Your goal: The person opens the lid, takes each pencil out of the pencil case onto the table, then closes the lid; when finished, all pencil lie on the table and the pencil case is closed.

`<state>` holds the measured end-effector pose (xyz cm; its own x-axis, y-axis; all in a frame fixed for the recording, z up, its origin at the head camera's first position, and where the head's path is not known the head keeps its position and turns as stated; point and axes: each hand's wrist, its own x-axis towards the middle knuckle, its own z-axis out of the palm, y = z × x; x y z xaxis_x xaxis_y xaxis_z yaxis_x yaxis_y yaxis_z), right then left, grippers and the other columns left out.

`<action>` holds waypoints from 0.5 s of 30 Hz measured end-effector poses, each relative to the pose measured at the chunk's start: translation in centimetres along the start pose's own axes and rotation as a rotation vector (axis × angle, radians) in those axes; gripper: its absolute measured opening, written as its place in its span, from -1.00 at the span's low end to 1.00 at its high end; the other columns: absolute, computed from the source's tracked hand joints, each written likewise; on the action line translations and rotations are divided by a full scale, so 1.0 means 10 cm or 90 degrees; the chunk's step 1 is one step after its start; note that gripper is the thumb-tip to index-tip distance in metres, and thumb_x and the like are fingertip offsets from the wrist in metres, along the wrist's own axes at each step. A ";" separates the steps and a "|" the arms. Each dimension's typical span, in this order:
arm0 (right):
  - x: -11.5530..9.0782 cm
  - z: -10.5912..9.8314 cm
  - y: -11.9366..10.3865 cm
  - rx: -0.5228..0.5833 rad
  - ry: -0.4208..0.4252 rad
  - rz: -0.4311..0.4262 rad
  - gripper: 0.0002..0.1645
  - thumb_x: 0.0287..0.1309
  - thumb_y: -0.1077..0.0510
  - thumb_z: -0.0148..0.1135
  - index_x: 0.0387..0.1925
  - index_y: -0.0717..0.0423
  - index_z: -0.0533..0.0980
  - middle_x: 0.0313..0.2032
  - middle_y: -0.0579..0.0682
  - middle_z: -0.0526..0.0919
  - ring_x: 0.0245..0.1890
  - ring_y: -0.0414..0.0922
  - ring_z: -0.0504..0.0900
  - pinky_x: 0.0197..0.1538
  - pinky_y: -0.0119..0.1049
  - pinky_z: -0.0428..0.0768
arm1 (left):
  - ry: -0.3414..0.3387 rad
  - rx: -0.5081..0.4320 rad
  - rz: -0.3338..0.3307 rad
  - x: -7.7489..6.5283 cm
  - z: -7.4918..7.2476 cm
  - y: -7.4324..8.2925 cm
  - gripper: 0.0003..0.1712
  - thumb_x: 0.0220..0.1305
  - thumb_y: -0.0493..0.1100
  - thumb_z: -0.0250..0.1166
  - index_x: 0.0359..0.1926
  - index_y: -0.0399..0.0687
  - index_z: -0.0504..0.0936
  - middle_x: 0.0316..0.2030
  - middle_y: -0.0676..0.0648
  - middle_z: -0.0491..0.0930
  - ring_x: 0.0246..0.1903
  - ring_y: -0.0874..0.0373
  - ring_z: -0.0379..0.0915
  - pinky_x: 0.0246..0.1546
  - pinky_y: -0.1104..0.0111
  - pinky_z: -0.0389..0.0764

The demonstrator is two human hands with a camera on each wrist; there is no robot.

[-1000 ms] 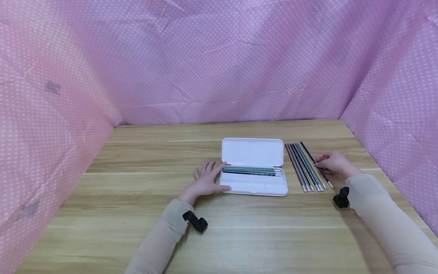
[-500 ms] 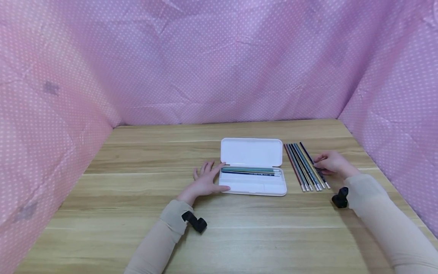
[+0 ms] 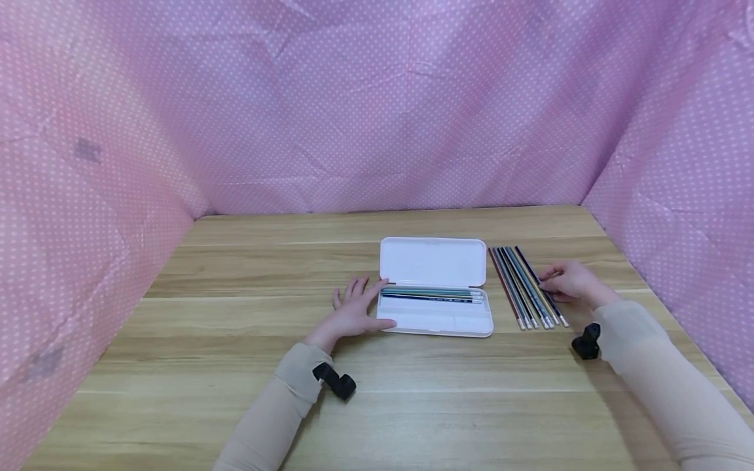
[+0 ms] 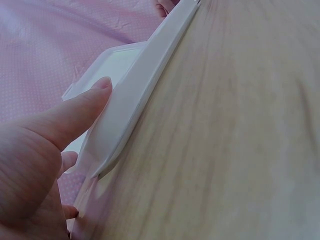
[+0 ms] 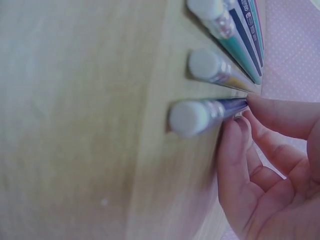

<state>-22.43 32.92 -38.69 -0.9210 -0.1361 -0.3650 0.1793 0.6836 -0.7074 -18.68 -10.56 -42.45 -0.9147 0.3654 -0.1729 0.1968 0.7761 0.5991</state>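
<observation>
An unlidded white pencil case lies on the wooden table, its lid folded back and several pencils along its rear compartment. My left hand spreads over the case's left end. Its thumb lies straight on the front edge, and the index finger reaches the hinge corner. To the right, several eraser-tipped pencils are fanned side by side. At the outermost one, a dark blue pencil, my right hand pinches the shaft between thumb and fingers. That pencil's white eraser points toward me.
Pink dotted cloth hangs behind the table and along both sides. The wooden tabletop stretches in front of the case. A black wrist camera sits on the left sleeve, another black camera on the right.
The dark blue pencil has shifted slightly left at its eraser end, closer to the neighbouring pencils, with my right hand on it. My left hand stays at the case.
</observation>
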 end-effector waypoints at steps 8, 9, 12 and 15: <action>0.02 -0.02 0.01 0.015 0.011 -0.001 -0.53 0.26 0.24 0.10 0.05 0.56 0.32 -0.21 0.13 0.60 -0.32 -0.27 0.55 -0.23 -0.38 0.62 | -0.002 -0.002 0.001 0.00 0.00 -0.01 0.03 0.03 0.26 0.37 0.45 0.35 0.03 0.49 -0.20 -0.24 0.46 -0.15 -0.54 0.24 -0.23 -0.59; 0.01 -0.03 0.00 0.004 0.014 -0.002 -0.52 0.26 0.22 0.10 0.06 0.55 0.32 -0.19 0.16 0.60 -0.30 -0.24 0.57 -0.22 -0.36 0.63 | -0.001 -0.002 0.001 0.00 0.00 -0.01 0.03 0.02 0.26 0.37 0.45 0.35 0.04 0.49 -0.20 -0.24 0.46 -0.15 -0.54 0.24 -0.22 -0.58; -0.02 -0.04 -0.06 -0.028 0.025 -0.011 -0.49 0.27 0.17 0.11 0.08 0.53 0.34 -0.13 0.25 0.59 -0.26 -0.18 0.59 -0.19 -0.32 0.62 | -0.001 -0.002 0.001 0.00 0.00 -0.01 0.03 0.02 0.26 0.37 0.45 0.35 0.04 0.49 -0.19 -0.23 0.46 -0.15 -0.54 0.25 -0.22 -0.59; -0.05 -0.01 -0.15 -0.066 0.048 -0.034 -0.49 0.25 0.14 0.11 0.07 0.50 0.38 -0.12 0.29 0.58 -0.26 -0.16 0.59 -0.21 -0.32 0.61 | -0.001 -0.001 0.002 0.00 0.00 -0.02 0.04 0.02 0.26 0.37 0.45 0.35 0.04 0.49 -0.19 -0.23 0.46 -0.15 -0.54 0.24 -0.22 -0.58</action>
<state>-22.30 32.05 -37.34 -0.9525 -0.1228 -0.2787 0.0957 0.7481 -0.6566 -18.73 -10.65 -42.57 -0.9137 0.3682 -0.1722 0.1987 0.7742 0.6010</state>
